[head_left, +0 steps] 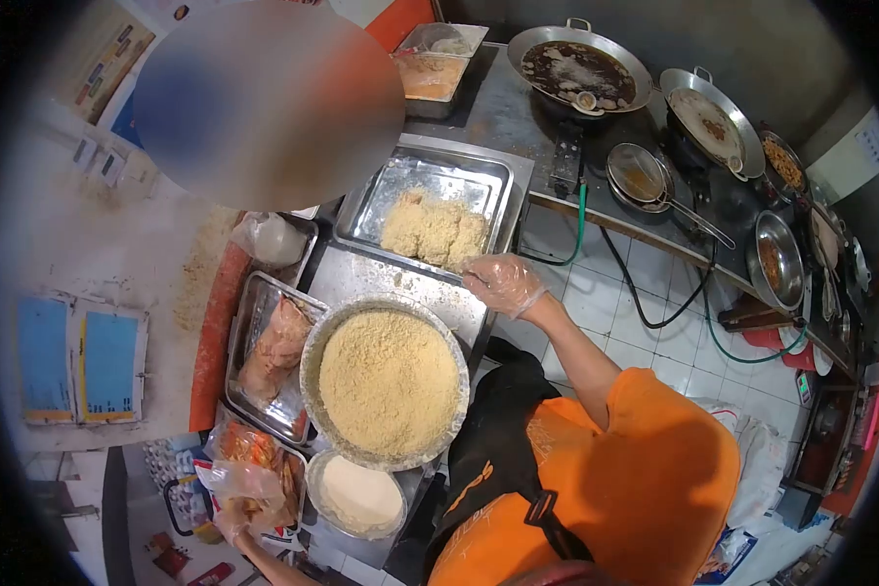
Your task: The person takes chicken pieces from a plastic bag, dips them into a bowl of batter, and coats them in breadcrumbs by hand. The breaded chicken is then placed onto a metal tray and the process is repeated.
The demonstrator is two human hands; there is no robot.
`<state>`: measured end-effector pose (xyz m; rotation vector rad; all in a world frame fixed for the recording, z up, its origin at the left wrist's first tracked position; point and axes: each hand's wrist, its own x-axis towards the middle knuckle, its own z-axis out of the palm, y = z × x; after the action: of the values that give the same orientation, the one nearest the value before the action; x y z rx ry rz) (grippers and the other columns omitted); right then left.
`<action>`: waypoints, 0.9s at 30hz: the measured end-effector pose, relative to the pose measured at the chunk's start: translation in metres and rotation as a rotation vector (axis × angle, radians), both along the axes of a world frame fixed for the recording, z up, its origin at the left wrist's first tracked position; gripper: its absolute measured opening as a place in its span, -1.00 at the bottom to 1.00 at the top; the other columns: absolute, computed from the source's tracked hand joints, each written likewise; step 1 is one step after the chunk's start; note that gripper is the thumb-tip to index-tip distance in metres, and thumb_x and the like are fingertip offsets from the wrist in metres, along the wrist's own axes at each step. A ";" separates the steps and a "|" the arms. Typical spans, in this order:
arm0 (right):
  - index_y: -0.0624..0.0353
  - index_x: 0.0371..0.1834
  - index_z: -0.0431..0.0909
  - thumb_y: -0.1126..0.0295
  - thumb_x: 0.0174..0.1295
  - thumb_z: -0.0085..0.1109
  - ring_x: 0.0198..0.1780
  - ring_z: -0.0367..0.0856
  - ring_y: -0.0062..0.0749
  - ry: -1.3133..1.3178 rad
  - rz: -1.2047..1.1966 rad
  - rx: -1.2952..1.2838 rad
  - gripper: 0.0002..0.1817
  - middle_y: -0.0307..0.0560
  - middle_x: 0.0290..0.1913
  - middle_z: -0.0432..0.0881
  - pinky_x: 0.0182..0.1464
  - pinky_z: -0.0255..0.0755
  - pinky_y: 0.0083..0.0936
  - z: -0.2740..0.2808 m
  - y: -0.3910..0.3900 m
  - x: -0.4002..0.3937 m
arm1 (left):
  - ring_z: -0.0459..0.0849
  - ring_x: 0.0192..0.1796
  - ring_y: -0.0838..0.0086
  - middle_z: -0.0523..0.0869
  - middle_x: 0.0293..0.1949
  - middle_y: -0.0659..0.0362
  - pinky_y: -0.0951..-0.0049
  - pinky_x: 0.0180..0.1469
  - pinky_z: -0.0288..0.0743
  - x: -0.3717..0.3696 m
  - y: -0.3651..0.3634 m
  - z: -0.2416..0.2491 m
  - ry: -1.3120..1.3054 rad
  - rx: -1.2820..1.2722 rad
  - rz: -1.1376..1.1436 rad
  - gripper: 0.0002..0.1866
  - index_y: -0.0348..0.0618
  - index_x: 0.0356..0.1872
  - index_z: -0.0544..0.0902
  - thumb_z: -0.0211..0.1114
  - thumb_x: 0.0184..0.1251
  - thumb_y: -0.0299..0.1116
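Observation:
My right hand (506,283), in a clear glove, is at the near corner of a metal tray (361,220), with fingers curled beside crumb-coated pieces (435,230); what they grip is hidden. My left hand (234,520) is closed at the edge of a clear plastic bag (249,483), over a tray of orange-red pieces (290,479). Between my hands stands a large round pan (308,376) of yellowish crumbs. Below it is a bowl of pale powder (359,496). Raw-looking meat (275,350) lies in a second metal tray (247,311).
At the upper right, a wok of dark oil (576,73) and a wok of foamy oil (708,122) stand on a counter. A strainer (640,176), a metal bowl (776,259) and hoses (581,225) are nearby. A blurred area covers the upper left.

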<state>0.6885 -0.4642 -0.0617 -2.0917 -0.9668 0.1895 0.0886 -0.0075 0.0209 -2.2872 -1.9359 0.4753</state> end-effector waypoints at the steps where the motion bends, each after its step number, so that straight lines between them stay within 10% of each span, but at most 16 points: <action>1: 0.14 -0.14 0.67 0.21 0.34 0.10 -0.18 0.68 0.09 0.023 0.020 -0.033 -0.73 0.13 -0.25 0.71 -0.10 0.55 -0.07 0.004 0.001 -0.002 | 0.73 0.01 0.03 0.78 -0.03 -0.04 0.23 0.00 0.60 -0.006 -0.001 0.007 -0.023 0.026 0.015 -0.55 -0.13 0.02 0.74 0.21 0.33 -0.01; 4: 0.15 -0.09 0.67 0.22 0.35 0.08 -0.17 0.68 0.08 0.007 0.093 -0.074 -0.72 0.12 -0.22 0.72 -0.06 0.56 -0.10 0.007 0.008 -0.002 | 0.64 -0.50 0.32 0.60 -0.63 0.09 0.25 -0.42 0.54 -0.097 0.049 -0.035 -0.520 0.538 -0.185 -0.71 -0.14 -0.48 0.61 0.11 0.36 -0.21; 5: 0.17 -0.07 0.67 0.23 0.36 0.08 -0.15 0.69 0.08 -0.029 0.144 -0.084 -0.71 0.10 -0.20 0.73 -0.04 0.57 -0.12 0.009 0.015 -0.003 | 0.51 -0.56 0.49 0.44 -0.70 0.17 0.43 -0.52 0.44 -0.109 0.057 -0.044 -1.245 0.339 0.013 -0.64 -0.12 -0.59 0.49 0.04 0.44 -0.21; 6: 0.19 -0.06 0.67 0.25 0.35 0.11 -0.15 0.71 0.03 -0.038 0.116 -0.056 -0.72 0.10 -0.16 0.74 -0.04 0.58 -0.17 0.014 0.020 -0.008 | 0.42 -0.60 0.56 0.46 -0.68 0.20 0.53 -0.56 0.38 -0.124 0.069 -0.048 -0.775 0.495 -0.610 -0.60 -0.10 -0.57 0.48 0.00 0.51 -0.16; 7: 0.21 -0.05 0.68 0.28 0.35 0.14 -0.14 0.73 -0.02 -0.047 0.104 -0.021 -0.73 0.10 -0.13 0.74 -0.04 0.60 -0.23 0.025 0.024 -0.015 | 0.59 -0.44 0.50 0.62 -0.51 0.13 0.43 -0.39 0.55 -0.079 0.018 -0.005 -1.363 0.067 -0.192 -0.64 -0.15 -0.45 0.60 0.06 0.51 -0.16; 8: 0.22 -0.04 0.70 0.34 0.31 0.21 -0.11 0.76 -0.16 0.197 0.171 0.070 -0.75 0.12 -0.06 0.74 -0.06 0.61 -0.36 0.023 0.048 -0.022 | 0.69 -0.08 0.41 0.71 -0.06 0.19 0.39 -0.01 0.58 0.019 -0.081 0.048 -1.693 0.206 0.079 -0.64 -0.20 0.10 0.61 0.35 0.30 -0.36; 18: 0.36 0.28 0.46 0.41 0.29 0.37 -0.19 0.67 -0.47 1.268 0.859 0.227 -0.47 -0.06 -0.12 0.69 -0.13 0.62 -0.54 0.071 0.164 -0.195 | 0.73 -0.08 0.53 0.76 -0.06 0.15 0.52 -0.14 0.66 0.224 -0.256 0.020 -2.105 -0.286 0.227 -0.64 -0.30 0.15 0.64 0.35 0.41 -0.35; 27: 0.28 -0.09 0.54 0.44 0.26 0.40 -0.26 0.61 -0.61 1.109 0.934 0.002 -0.74 -0.16 -0.22 0.64 -0.27 0.53 -0.62 0.048 0.171 -0.224 | 0.71 -0.22 0.56 0.77 -0.15 0.08 0.57 -0.21 0.62 0.185 -0.292 -0.019 -1.747 0.121 0.315 -0.69 -0.41 0.01 0.70 0.42 0.30 -0.44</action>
<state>0.4647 -0.2928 -0.0141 -1.0266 -1.0713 1.5917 0.2735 -0.2994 0.0023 -2.2534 -2.4841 -2.2508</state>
